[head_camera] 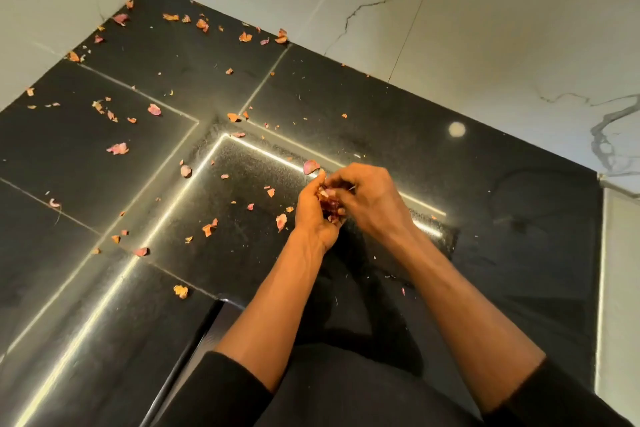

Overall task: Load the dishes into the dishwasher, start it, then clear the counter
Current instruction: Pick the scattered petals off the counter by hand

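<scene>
A: How many hands are showing?
B: Two: left hand [313, 217] and right hand [369, 199].
A: And peels [117, 148]?
B: Dozens are lying on one counter [346, 97], too many for counting exactly.

Kitchen, this one, and here is what says so: a polished black stone counter [346, 107] runs into a corner, laid in big slabs with pale joints [263, 80] between them. A bright strip of light [138, 253] reflects off the glossy top. White marble-look wall tiles [485, 28] with grey veins rise straight off the counter on both sides of the corner, like a splashback. And all across the dark surface lie dry pink and orange onion skins [117, 148], plain food-preparation litter, scattered right back to the walls.
</scene>
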